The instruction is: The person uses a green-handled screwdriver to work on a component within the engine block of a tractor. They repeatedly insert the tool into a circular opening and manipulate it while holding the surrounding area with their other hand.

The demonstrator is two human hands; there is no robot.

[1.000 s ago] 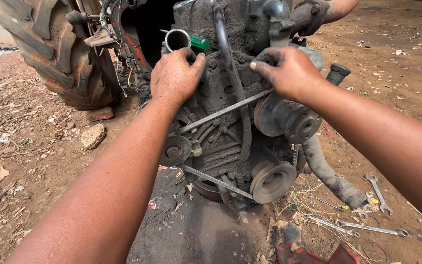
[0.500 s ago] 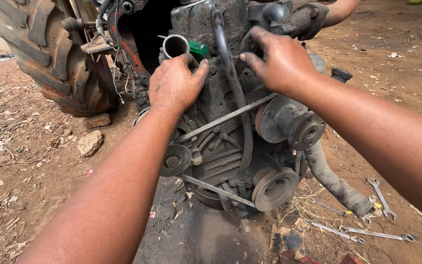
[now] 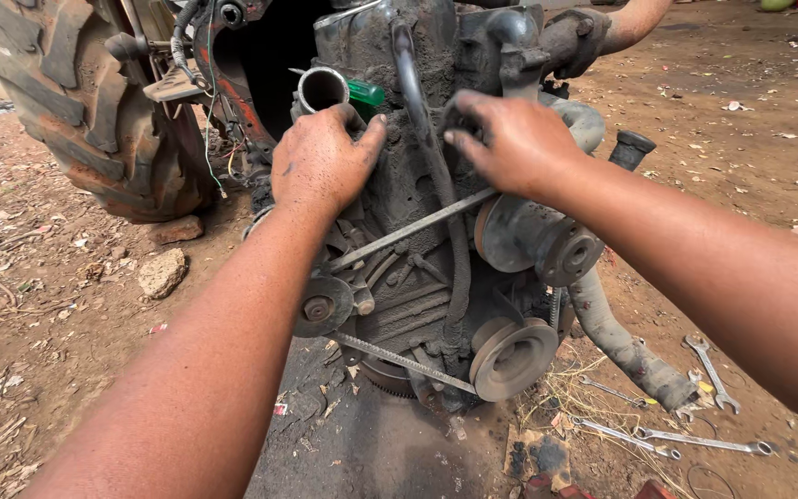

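A grimy tractor engine stands in front of me with pulleys, a drive belt and a black hose down its front. My left hand rests closed on the engine's upper left side, just under an open metal pipe end and a green part. My right hand presses on the engine's upper front beside the hose, above a round pulley; what its fingers grip is hidden. Another person's arm reaches in at the top right.
A big tractor tyre stands at the left. Stones lie on the dirt. Several spanners lie on the ground at the lower right, near a corrugated hose. An oily patch darkens the ground below the engine.
The view has drawn closer to the engine. My right hand slid left and down onto the engine's upper front; my left hand stayed near the pipe end.
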